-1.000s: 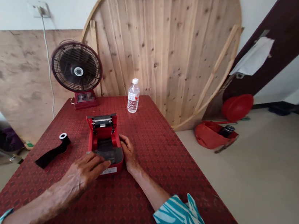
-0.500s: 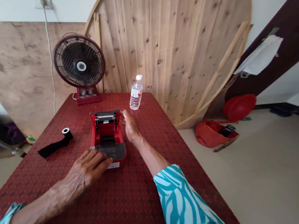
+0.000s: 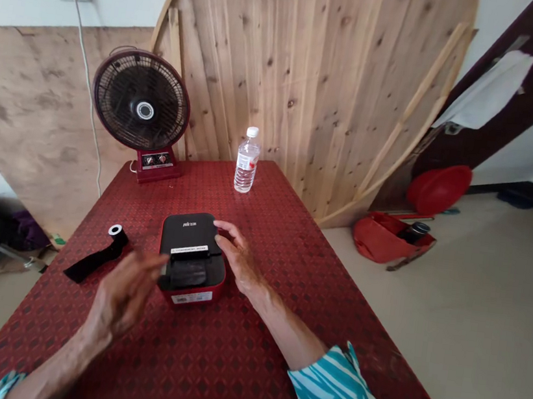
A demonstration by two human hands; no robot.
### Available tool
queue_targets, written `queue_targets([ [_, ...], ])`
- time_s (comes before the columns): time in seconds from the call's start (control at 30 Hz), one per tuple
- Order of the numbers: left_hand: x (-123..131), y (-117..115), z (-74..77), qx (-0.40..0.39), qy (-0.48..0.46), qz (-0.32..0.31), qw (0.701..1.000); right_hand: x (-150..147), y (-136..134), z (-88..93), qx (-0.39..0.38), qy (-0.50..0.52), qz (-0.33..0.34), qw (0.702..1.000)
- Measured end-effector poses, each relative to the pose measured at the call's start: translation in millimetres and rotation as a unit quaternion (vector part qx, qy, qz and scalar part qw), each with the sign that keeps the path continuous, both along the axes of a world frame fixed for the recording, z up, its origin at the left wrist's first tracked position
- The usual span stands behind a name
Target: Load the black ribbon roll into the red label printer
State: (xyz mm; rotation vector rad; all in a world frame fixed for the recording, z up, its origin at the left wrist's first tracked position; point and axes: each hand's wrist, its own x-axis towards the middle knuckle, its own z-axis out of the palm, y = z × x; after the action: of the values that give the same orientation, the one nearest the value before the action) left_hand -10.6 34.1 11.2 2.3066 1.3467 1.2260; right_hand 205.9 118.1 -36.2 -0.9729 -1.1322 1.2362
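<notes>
A red and black label printer [image 3: 188,272] sits on the table with its lid down. A white strip lies across its top and a white sticker is on its front. My right hand [image 3: 241,258] lies along the printer's right side, fingers stretched out and fingertips at the lid's edge, not wrapped round it. My left hand [image 3: 124,289] is at the printer's front left corner, one finger pointing toward it. Motion smears those fingers, so contact is unclear. Left of the printer rests a roll of black paper [image 3: 116,239] with a white core, its loose end trailing toward me.
A clear plastic bottle [image 3: 246,163] stands at the back of the red-patterned table [image 3: 245,360]. The dark red fan [image 3: 141,104] is at the back left. Behind leans a round wooden board [image 3: 310,87]. A red bag [image 3: 382,237] lies on the floor at right.
The printer's lid has swung from open to closed. My right hand has come down with it to the side edge. My left hand has moved left off the printer's front, and the view has shifted slightly.
</notes>
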Motion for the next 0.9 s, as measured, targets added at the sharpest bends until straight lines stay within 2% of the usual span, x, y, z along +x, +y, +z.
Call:
queue_targets([
  [0.07,-2,21,0.2,-0.105,-0.145,0.094,0.979,0,0,0.6,-0.008,0.011,0.007,1.0],
  [0.1,-2,31,-0.3,-0.174,-0.203,0.105,0.958,0,0,1.1,-0.01,0.014,0.009,1.0],
  [0.17,2,47,-2.6,-0.277,-0.291,0.083,0.912,0,-1,1.9,-0.012,0.016,0.007,1.0],
  [0.23,6,54,-6.0,-0.327,-0.343,0.051,0.879,0,-3,1.6,-0.014,0.023,0.01,1.0],
  [0.37,11,53,-12.0,-0.337,-0.402,0.033,0.85,-3,-7,-3.2,0.001,0.022,0.004,1.0],
  [0.47,12,51,-14.5,-0.341,-0.418,0.024,0.842,-7,-8,-7.9,0.012,0.022,-0.013,1.0],
  [0.63,8,46,-21.3,-0.364,-0.449,0.004,0.816,-16,-10,-13.4,-0.012,0.064,-0.036,0.997],
  [0.77,-4,38,-27.5,-0.407,-0.456,-0.053,0.79,-20,-16,-24.5,-0.012,0.06,-0.058,0.996],
  [0.9,-11,36,-29.4,-0.406,-0.44,-0.117,0.793,-19,-20,-37.5,-0.006,0.048,-0.064,0.997],
])
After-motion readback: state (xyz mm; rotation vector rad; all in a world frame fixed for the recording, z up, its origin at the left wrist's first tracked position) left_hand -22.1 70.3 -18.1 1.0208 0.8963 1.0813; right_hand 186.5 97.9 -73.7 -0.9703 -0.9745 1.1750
